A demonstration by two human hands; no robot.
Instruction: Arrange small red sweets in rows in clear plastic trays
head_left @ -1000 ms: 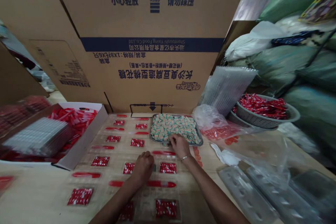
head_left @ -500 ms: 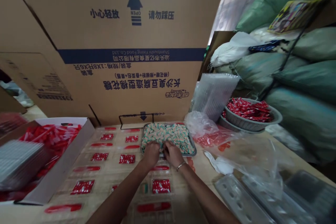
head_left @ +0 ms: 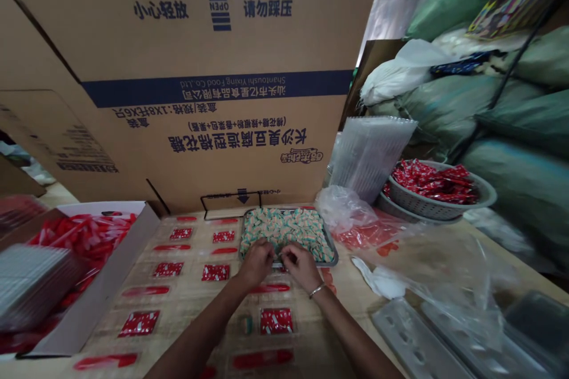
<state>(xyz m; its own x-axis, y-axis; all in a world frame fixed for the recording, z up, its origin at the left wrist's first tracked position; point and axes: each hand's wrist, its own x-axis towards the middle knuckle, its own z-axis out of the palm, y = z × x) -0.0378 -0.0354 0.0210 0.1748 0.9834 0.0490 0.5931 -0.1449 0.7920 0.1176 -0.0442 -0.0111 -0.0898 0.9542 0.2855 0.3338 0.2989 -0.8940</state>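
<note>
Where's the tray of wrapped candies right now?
Head view, centre: the tray sits just before the big cardboard box, with the left hand and right hand at its near edge.

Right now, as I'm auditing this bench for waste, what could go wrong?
Candies are heaped to the rim of the metal tray where the left hand and right hand dig, so some may spill. Both forearms pass over loose red sachets in the clear trays and might knock them askew.

Tall cardboard box (head_left: 200,148) just behind metal tray (head_left: 332,256), plastic bag (head_left: 342,210) at right.
</note>
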